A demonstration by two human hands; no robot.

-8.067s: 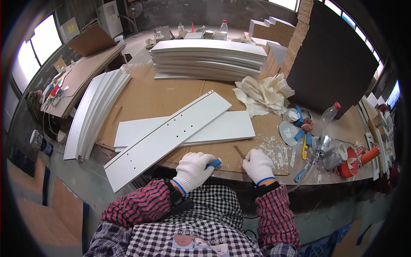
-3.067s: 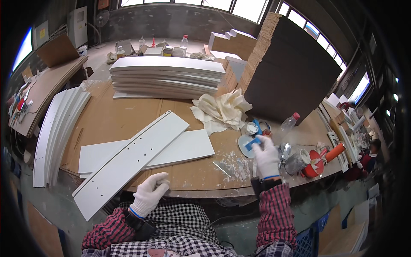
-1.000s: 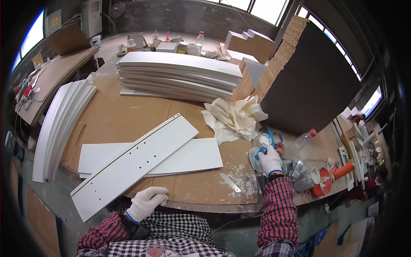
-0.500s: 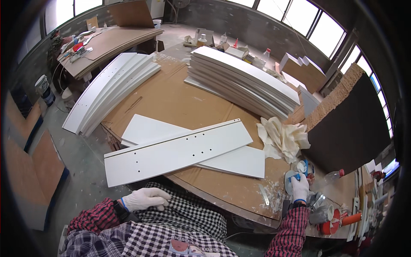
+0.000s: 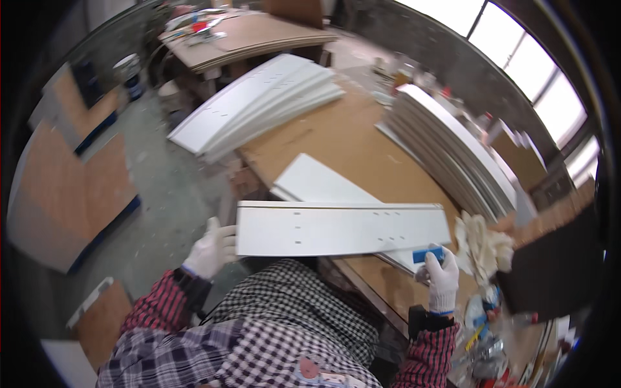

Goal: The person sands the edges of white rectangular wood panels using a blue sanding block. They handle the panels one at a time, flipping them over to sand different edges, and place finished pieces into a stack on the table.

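A long white panel (image 5: 323,229) with a groove along its far edge and several small holes lies over a second white panel (image 5: 317,178), crossing it at an angle. Beside the upper panel's left end is my gloved left hand (image 5: 210,251), its fingers and thumb apart; its fingertips are close to the edge, and contact is unclear. At the right end, my gloved right hand (image 5: 444,279) grips a small blue block-like tool (image 5: 427,254) over the lower panel. Something greyish shows under that hand's fingers, too blurred to name.
Stacked white panels stand at the left (image 5: 259,97) and far right (image 5: 453,149) of the brown board-covered table (image 5: 362,142). A cream cloth (image 5: 482,246) lies right of my right hand, near a dark board (image 5: 550,252). Cans and bottles crowd the lower right.
My right hand has brought the blue tool from the table's right side to the panel's end. My left hand has moved from my lap to the left end. The upper panel has turned; the view has swung.
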